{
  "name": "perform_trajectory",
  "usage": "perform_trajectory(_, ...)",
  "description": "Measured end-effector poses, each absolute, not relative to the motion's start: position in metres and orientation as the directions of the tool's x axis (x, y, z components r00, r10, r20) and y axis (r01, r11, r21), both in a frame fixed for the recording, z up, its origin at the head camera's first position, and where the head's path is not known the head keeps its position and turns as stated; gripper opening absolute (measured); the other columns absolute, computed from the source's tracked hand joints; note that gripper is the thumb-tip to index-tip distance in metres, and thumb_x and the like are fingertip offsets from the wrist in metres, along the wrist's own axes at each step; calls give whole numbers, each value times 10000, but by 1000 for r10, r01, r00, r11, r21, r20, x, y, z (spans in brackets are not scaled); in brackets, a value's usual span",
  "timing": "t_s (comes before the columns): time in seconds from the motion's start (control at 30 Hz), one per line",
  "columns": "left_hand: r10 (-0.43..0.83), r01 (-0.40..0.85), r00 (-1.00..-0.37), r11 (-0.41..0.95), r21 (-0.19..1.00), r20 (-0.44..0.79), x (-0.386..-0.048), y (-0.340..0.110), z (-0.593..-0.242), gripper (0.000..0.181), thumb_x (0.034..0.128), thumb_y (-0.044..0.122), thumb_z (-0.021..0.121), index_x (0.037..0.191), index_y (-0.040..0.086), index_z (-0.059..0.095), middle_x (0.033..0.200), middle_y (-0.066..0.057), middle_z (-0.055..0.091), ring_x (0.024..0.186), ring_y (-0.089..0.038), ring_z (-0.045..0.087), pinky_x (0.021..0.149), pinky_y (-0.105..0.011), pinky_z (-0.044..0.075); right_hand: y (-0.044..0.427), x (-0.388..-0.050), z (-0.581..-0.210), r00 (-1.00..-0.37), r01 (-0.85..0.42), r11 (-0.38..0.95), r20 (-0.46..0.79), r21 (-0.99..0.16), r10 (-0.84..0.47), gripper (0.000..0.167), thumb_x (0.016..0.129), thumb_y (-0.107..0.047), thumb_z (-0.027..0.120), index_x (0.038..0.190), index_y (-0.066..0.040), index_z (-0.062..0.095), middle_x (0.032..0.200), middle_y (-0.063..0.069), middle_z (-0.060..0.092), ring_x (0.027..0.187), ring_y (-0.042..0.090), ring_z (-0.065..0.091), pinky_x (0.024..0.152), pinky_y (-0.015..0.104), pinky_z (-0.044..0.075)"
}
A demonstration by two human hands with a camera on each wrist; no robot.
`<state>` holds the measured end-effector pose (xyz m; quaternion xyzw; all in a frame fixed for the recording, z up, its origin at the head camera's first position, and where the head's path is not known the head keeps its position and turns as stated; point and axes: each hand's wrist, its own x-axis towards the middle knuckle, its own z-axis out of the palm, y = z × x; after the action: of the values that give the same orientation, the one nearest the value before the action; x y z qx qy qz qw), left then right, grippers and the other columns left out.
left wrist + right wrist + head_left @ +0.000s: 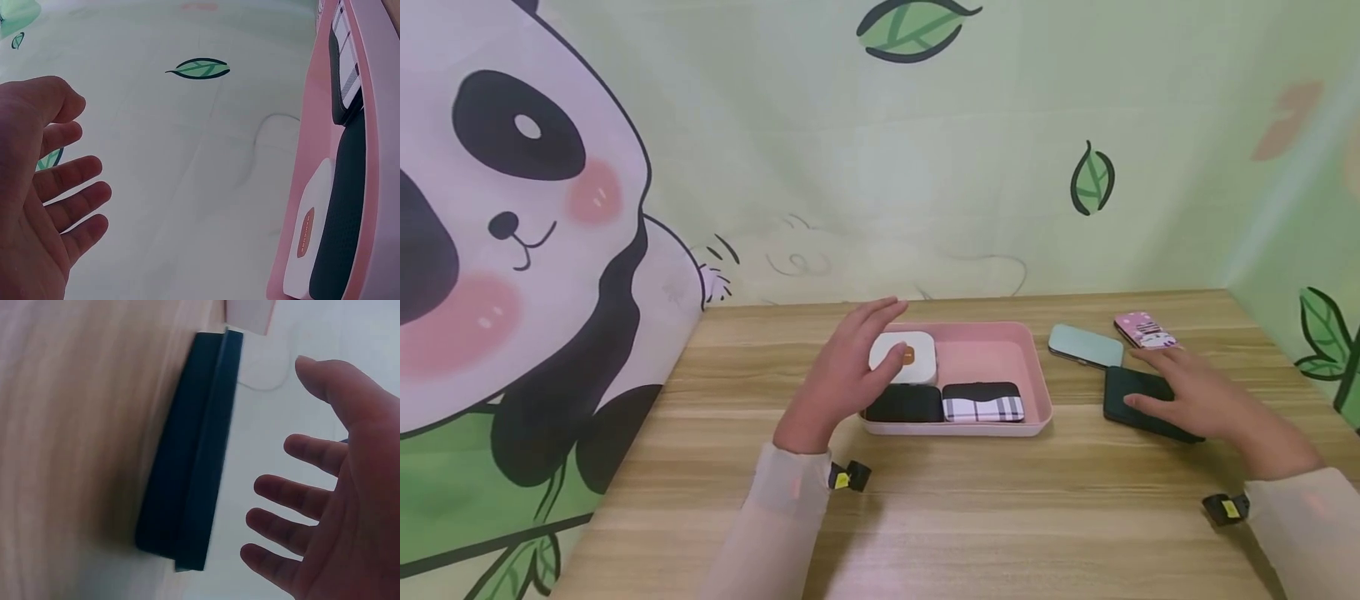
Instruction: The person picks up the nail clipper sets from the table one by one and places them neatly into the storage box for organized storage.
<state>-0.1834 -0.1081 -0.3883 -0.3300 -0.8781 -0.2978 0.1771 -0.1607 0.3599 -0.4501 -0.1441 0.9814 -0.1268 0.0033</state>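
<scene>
My left hand [853, 362] hovers at the left end of a pink tray [1037, 375], fingers loosely spread, holding nothing. Inside the tray are a white square case [922, 367] with an orange label, a dark case [902, 403] and a plaid case [983, 408] with a black upper part. The white case is partly hidden behind that hand. Over at the right, my right hand [1213, 400] is above a dark flat case [190, 450] on the table. Its fingers are apart and relaxed, and the right wrist view shows a gap between them and the case.
A mint-coloured case [1086, 344] and a pink patterned case [1146, 330] lie on the wooden table [970, 517], right of the tray. Behind the table hangs a light green backdrop [775, 150] printed with a panda and leaves.
</scene>
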Motion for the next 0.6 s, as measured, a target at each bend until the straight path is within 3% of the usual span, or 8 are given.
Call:
perform_trajectory(0.4,472,674,-732,606,422,491,-183,-108,-388,518,1011,287,567,1497,138,467,1523,-74,453,1411,-255,420,1135,-476,388,365,-162,-462,-958,-272,932,-19,-238,-285,861,893,-561,677,1459,37,427,1408,389,419,1229,577,473,950,694,415)
perform_trajectory(0.6,469,667,-739,608,431,483,-182,-108,-387,519,1010,283,574,1498,143,464,1523,-77,452,1412,-251,417,1140,-470,383,364,-162,-464,-962,-258,935,-30,-244,-273,837,891,-612,647,1456,-28,447,1413,376,443,1207,562,512,917,675,443)
